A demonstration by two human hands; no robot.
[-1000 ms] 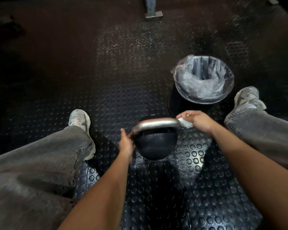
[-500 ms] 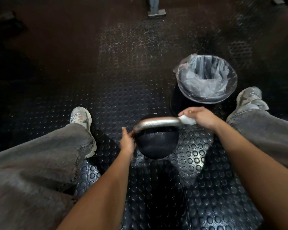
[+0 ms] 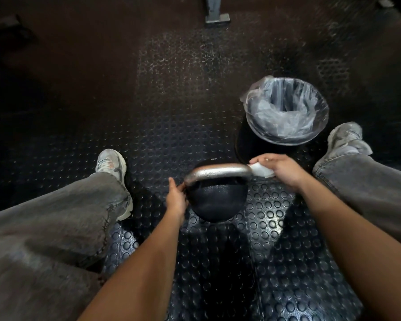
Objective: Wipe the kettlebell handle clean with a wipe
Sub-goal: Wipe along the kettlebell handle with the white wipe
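A black kettlebell (image 3: 218, 200) stands on the studded rubber floor between my feet, its silver handle (image 3: 218, 171) arching across the top. My left hand (image 3: 177, 198) holds the left end of the handle, where it meets the ball. My right hand (image 3: 280, 169) grips a white wipe (image 3: 262, 171) wrapped against the right end of the handle. Part of the wipe is hidden under my fingers.
A black bin (image 3: 285, 112) with a clear plastic liner stands just behind the kettlebell, to the right. My shoes sit at the left (image 3: 112, 165) and right (image 3: 346, 140), my jean legs beside both arms. A metal post foot (image 3: 217, 16) stands at the far top.
My right hand with the wipe has shifted slightly along the right end of the handle. My left hand and the kettlebell have stayed in place.
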